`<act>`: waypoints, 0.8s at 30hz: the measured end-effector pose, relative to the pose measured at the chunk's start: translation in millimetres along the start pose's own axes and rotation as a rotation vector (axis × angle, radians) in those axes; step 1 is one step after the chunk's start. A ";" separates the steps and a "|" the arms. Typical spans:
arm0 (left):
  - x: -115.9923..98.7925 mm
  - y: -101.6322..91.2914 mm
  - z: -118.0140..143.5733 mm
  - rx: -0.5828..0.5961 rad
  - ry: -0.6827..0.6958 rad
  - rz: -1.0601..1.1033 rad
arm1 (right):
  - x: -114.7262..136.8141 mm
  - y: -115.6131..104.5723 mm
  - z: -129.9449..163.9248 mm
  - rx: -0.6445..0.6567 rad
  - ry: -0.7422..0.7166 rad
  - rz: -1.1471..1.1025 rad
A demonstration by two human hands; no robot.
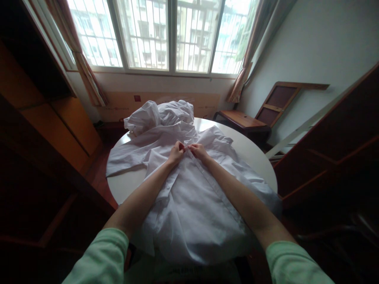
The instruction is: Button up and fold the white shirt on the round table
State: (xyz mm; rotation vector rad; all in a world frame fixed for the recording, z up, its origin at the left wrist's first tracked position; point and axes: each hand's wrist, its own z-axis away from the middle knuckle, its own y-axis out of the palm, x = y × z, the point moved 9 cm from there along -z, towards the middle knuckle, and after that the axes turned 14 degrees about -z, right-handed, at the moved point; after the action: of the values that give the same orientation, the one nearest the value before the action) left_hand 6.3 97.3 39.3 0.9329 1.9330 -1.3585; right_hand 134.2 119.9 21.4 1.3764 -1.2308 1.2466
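White fabric fills the middle of the head view: a shirt (189, 221) lies spread over a round, pale table (259, 154), its lower part reaching the near edge and hanging over it. One sleeve (127, 156) stretches out flat to the left, its end close to the table's left rim. The shirt front parts below the hands, with a strip of edging running down each side of the gap.

Both hands meet at the upper part of this front, just beside each other. The left hand (177, 152) has its fingers drawn in and its thumb and fingertips pinching the cloth; the right hand (197, 150) does the same from the other side, its fingers bent and nearly closed on the fabric. Exactly which fold or button lies between the fingertips is too small to tell. Pale green sleeves (108, 250) cover the upper arms, and the forearms pass bare over the shirt.

Beyond the hands, a heap of crumpled white cloth (173, 112) sits at the far side of the table. Behind it stands a tan panel (207, 101) bearing a dark red square, below a barred window (148, 35) with curtains (84, 75) at either side. To the right, near the wall (319, 43), is a wooden seat (239, 117); orange-brown cabinets (56, 130) stand at the left.
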 end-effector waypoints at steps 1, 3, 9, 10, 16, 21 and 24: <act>0.8 0.0 -0.2 -0.002 -0.005 -0.001 | -2.4 0.1 -0.3 -0.003 0.019 -0.025; 1.8 0.6 -0.5 0.002 -0.007 -0.003 | -4.3 0.4 -0.9 -0.008 0.032 -0.044; 3.4 0.7 -0.5 0.002 0.001 0.000 | -3.2 2.6 2.8 0.009 0.081 -0.068; 4.0 0.3 -0.7 -0.003 -0.003 0.001 | -2.3 2.9 3.9 0.012 0.087 -0.069; 7.6 -1.8 -1.5 -0.018 -0.010 0.001 | 2.5 3.8 7.9 0.025 0.094 -0.047; 11.3 -4.0 -1.0 -0.035 -0.016 -0.030 | 5.2 4.7 9.2 0.045 0.076 -0.019; 12.0 -4.2 -1.2 -0.038 -0.010 -0.023 | 5.1 6.4 9.9 0.065 0.078 -0.002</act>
State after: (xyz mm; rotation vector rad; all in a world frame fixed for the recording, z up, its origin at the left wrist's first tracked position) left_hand -4.2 99.9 32.4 0.8864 1.9611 -1.3321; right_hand 129.0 108.9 25.3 1.3618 -1.1440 1.3362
